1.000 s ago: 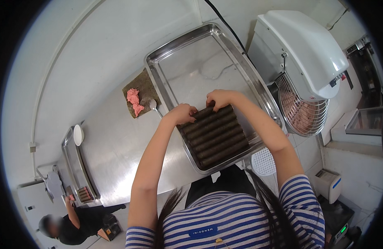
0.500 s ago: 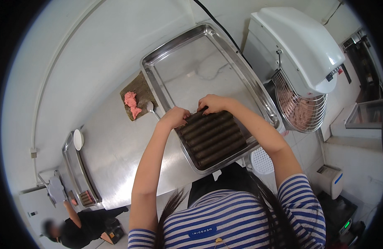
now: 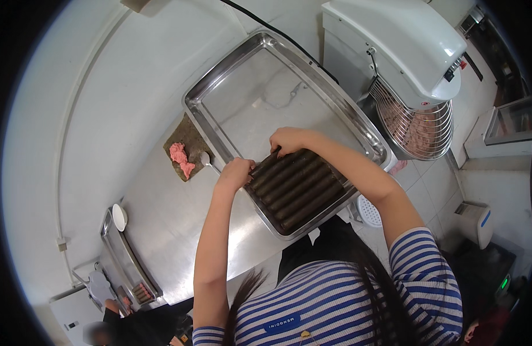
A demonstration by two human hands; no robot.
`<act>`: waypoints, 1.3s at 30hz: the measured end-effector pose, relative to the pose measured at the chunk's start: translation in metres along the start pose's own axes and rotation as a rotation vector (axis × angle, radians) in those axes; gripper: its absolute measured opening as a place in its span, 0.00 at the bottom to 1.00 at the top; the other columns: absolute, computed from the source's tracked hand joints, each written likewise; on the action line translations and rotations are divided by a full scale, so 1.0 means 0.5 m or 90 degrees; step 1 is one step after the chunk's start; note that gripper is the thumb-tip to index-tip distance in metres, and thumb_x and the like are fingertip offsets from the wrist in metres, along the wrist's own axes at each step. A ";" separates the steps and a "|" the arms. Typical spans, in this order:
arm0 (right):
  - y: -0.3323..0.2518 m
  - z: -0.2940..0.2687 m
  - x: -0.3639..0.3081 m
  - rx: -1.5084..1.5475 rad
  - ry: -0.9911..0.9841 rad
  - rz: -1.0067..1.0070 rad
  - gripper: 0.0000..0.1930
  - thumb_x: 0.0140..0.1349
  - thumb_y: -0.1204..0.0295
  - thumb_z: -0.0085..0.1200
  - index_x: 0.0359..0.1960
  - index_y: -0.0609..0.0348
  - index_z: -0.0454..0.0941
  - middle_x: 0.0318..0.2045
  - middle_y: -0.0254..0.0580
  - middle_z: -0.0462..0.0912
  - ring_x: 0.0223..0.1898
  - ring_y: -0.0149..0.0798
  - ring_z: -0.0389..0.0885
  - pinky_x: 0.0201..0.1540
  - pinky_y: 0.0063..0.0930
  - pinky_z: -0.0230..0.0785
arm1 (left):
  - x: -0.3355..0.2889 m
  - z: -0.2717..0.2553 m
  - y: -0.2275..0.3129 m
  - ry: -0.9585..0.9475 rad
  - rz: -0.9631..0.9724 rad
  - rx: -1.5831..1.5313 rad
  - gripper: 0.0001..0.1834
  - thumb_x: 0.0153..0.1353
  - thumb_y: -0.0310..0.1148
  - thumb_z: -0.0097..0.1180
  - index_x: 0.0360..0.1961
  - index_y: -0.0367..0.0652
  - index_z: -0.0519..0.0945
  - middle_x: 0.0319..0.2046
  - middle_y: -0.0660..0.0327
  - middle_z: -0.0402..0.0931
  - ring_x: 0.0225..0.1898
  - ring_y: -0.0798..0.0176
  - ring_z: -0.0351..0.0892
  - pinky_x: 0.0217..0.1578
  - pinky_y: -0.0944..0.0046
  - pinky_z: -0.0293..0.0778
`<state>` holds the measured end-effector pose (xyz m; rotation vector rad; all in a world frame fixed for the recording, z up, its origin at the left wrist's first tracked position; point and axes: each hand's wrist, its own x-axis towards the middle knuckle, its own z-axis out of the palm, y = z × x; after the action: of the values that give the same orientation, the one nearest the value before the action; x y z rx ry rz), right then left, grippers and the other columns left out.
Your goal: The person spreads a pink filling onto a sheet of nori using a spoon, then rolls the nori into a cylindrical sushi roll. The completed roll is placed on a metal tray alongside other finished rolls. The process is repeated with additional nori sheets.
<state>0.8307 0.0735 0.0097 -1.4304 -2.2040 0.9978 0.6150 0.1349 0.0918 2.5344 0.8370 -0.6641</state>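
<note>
Several dark seaweed-wrapped rolls (image 3: 300,187) lie side by side in the near end of a large steel tray (image 3: 266,86). My left hand (image 3: 237,174) is closed at the left end of the farthest roll, close to the tray's left rim. At that roll's other end, my right hand (image 3: 292,141) has its fingers bent down and pinched on it. My fingers partly cover the roll's ends. Left of the tray, a seaweed sheet (image 3: 188,134) bears a lump of pink minced meat (image 3: 179,154). A spoon (image 3: 206,158) rests beside it, its handle against the tray rim.
The tray sits on a steel table (image 3: 162,230). A white bowl (image 3: 120,218) and a second tray (image 3: 127,254) with several rolls are at the far left. Behind my right arm stands a mixer (image 3: 393,52) with a wire guard. A person in black (image 3: 150,323) is at lower left.
The whole view has turned and shifted slightly. Both hands stay at the farthest roll, their fingers having moved only a little.
</note>
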 end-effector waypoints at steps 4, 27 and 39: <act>0.009 -0.033 -0.042 -0.036 -0.028 0.066 0.16 0.47 0.69 0.63 0.39 0.58 0.84 0.38 0.44 0.82 0.41 0.49 0.79 0.45 0.38 0.71 | 0.002 -0.003 0.003 -0.008 -0.004 0.027 0.17 0.43 0.21 0.61 0.39 0.41 0.81 0.33 0.52 0.83 0.38 0.50 0.82 0.39 0.55 0.77; 0.010 -0.048 -0.042 0.144 -0.011 0.099 0.10 0.57 0.74 0.55 0.39 0.60 0.84 0.38 0.48 0.84 0.40 0.45 0.82 0.46 0.32 0.72 | 0.015 0.060 0.036 0.166 0.098 -0.210 0.20 0.56 0.23 0.46 0.50 0.42 0.78 0.44 0.49 0.79 0.47 0.45 0.77 0.48 0.51 0.73; 0.004 -0.054 -0.051 0.193 0.012 0.120 0.11 0.53 0.78 0.57 0.39 0.62 0.84 0.33 0.44 0.85 0.34 0.39 0.81 0.42 0.30 0.72 | 0.020 0.059 -0.007 0.141 0.087 -0.253 0.17 0.54 0.26 0.54 0.47 0.46 0.82 0.42 0.51 0.81 0.44 0.47 0.79 0.47 0.54 0.74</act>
<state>0.8595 0.0616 0.0296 -1.5127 -1.8316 1.3107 0.6108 0.1276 0.0618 2.2955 0.7690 -0.1524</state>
